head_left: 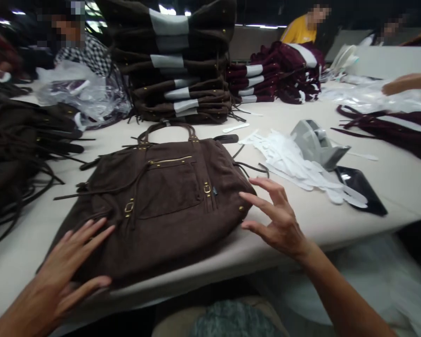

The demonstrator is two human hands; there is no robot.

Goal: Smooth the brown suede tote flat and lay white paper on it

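left hand (61, 276) is lying spread on the brown bag (154, 206) at the near bench (400, 187) edge; right hand (279, 220) is hovering open at its right corner. unlike the white-banded stacked bags (182, 70) far off, it is lying unbanded.

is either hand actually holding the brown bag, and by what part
Nothing is held. The left hand lies flat on the near left corner of the brown bag. The right hand is open at its right edge, without a grip.

pale worktable (372, 187), dim hall, ceiling striplights (166, 9)
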